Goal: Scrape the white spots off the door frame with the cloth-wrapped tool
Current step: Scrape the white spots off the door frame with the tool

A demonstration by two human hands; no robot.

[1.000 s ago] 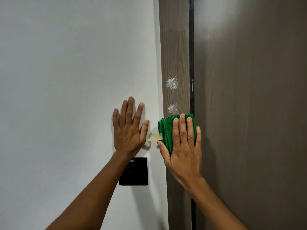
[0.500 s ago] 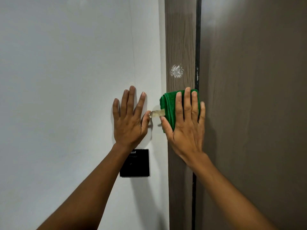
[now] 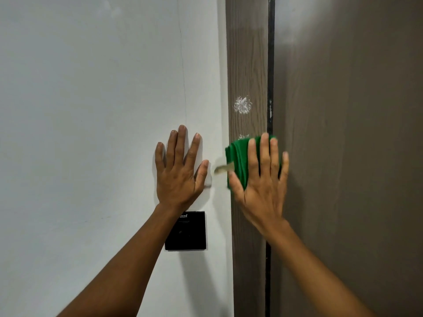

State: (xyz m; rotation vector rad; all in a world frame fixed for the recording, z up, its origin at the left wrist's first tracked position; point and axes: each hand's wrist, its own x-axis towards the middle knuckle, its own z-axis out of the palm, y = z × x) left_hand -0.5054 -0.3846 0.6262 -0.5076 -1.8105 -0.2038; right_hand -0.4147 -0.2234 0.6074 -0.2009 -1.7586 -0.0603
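Observation:
A wood-grain door frame (image 3: 248, 53) runs top to bottom in the middle. One white spot (image 3: 242, 105) shows on it at mid height. A second, fainter white spot (image 3: 244, 136) peeks out just above the green cloth (image 3: 238, 160). My right hand (image 3: 261, 181) presses the folded cloth flat against the frame, fingers spread over it. The tool's pale tip (image 3: 223, 168) sticks out of the cloth to the left, blurred. My left hand (image 3: 179, 172) lies flat and empty on the white wall (image 3: 91, 110), just left of the frame.
A black square wall plate (image 3: 185, 232) sits below my left wrist. A dark gap (image 3: 270, 65) separates the frame from the brown door (image 3: 348, 133) on the right.
My right hand slid the cloth up over the lower spot, then back down a little, so the spot's top edge shows again. The left hand stayed flat on the wall.

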